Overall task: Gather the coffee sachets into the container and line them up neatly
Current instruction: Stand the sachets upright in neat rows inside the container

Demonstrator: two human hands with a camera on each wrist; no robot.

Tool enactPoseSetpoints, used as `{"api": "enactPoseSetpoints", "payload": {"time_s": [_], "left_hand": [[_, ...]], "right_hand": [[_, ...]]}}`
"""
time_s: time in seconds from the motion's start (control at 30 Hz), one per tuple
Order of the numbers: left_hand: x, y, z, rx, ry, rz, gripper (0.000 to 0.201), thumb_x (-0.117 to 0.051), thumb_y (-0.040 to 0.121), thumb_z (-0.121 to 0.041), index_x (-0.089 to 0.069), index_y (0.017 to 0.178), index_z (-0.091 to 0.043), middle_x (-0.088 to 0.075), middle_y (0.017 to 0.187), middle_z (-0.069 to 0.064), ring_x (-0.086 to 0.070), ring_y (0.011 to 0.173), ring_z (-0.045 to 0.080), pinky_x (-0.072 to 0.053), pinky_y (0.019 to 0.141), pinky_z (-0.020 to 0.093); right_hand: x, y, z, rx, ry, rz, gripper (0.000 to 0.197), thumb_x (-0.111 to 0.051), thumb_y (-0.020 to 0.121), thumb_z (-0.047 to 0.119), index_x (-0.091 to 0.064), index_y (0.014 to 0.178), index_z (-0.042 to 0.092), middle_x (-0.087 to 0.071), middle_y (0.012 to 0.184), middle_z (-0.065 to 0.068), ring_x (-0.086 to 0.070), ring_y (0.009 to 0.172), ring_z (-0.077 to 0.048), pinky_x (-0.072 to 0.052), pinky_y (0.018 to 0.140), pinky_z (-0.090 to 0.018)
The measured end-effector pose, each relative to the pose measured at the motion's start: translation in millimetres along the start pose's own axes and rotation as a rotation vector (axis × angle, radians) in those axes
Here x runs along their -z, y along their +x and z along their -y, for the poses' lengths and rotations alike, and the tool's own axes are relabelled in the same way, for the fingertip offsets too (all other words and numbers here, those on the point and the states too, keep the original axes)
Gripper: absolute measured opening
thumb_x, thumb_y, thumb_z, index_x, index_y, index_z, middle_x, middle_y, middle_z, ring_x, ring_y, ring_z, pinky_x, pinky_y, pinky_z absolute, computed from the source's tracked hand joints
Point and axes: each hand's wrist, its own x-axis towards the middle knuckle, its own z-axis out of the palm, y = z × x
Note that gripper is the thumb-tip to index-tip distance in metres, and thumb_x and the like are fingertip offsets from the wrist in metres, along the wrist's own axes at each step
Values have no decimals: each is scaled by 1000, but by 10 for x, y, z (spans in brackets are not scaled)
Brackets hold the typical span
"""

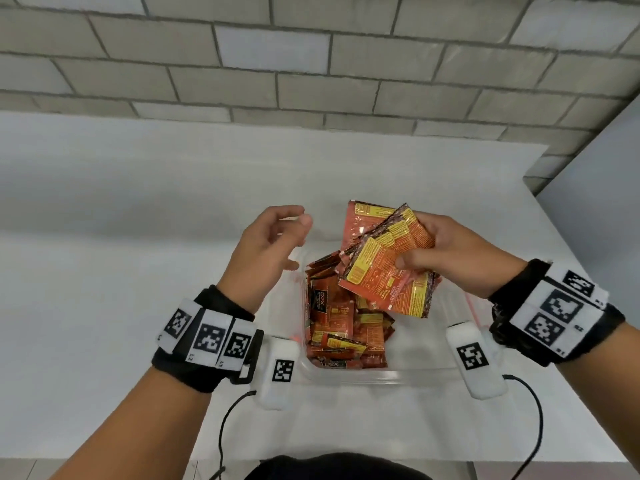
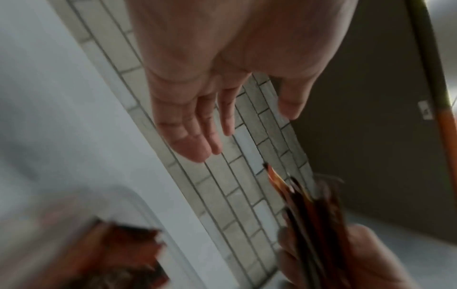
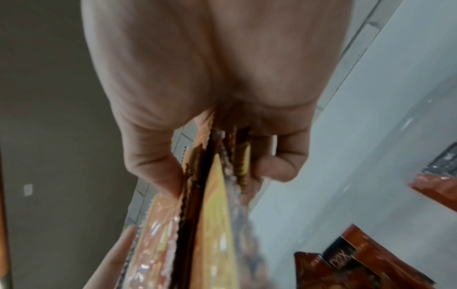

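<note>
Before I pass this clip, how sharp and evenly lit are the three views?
Head view: evenly lit, sharp on the sachets and container, brick lines bowed. Left wrist view: dim, left hand soft, lower edge smeared. Right wrist view: right hand and sachets blurred.

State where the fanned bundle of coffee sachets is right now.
In the head view the bundle of sachets is gripped by the right hand, above the far right part of the clear container, right of the empty left hand.

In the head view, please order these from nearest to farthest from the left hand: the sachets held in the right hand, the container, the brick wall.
1. container, just right of the left hand
2. held sachets, further right, above it
3. brick wall, behind the table
</note>
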Motion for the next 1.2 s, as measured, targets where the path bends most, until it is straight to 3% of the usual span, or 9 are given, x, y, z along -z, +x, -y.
{"api": "enactPoseSetpoints", "payload": {"time_s": [0.17,0.27,0.47,0.6,0.77,0.9,1.07,1.13,1.2], "left_hand": [[-396,-12,5,303,-301,508,88,-79,54,-65,-54,128,-24,-63,124,9,-61,112,31,-55,82,50],[-526,20,45,427,-433,627,90,-88,44,-55,-57,122,-23,-64,122,15,-63,107,35,-53,83,56],[-623,-10,141,528,-660,670,68,-88,57,-27,-62,119,-18,-64,119,18,-64,101,42,-53,70,63],[-677,7,156,541,-594,582,44,-57,75,-23,-57,118,-13,-69,101,15,-69,84,34,-58,59,47],[-656,57,193,514,-628,514,48,-51,74,-23,-54,120,-9,-70,94,14,-69,75,30,-56,50,35],[-651,72,227,493,-631,453,56,-53,75,-20,-49,128,-3,-68,95,16,-69,72,30,-56,49,35],[-651,72,242,471,-636,413,58,-58,76,-14,-47,131,1,-66,105,20,-69,77,33,-56,51,37],[-629,69,247,471,-662,437,62,-57,76,-18,-45,134,0,-64,113,22,-68,83,38,-57,55,40],[-615,60,249,449,-696,466,62,-62,77,-22,-47,133,-3,-63,117,22,-67,90,40,-58,61,45]], "right_hand": [[6,2,52,65,38,9,36,-60,83,-7,-58,109,19,-72,95,-1,-70,82,-15,-56,65,-21],[-42,19,63,100,-11,44,38,-58,84,-9,-57,107,21,-71,92,2,-69,79,-8,-53,64,-18],[-76,15,16,116,8,66,33,-59,81,2,-55,106,24,-71,80,10,-68,69,-4,-50,55,-14],[-81,27,-39,94,-88,42,40,-58,87,2,-45,119,23,-65,92,7,-66,71,-1,-48,53,-12],[-50,6,-107,210,-354,-212,81,-71,80,18,-20,140,38,-35,123,10,-44,101,-7,-41,71,-8],[-83,-20,-152,383,-380,-291,66,-70,76,32,-33,130,41,-37,122,13,-38,104,1,-29,80,-1],[-140,-6,-186,341,-304,-307,73,-74,64,61,-36,124,42,-38,112,21,-42,105,2,-40,83,-15],[-155,-9,-205,335,-283,-271,68,-68,60,61,-38,119,45,-40,113,23,-48,112,-9,-48,88,-30],[-146,-11,-227,357,-253,-284,59,-68,64,56,-42,116,43,-48,111,18,-52,108,-12,-49,84,-30]]}}
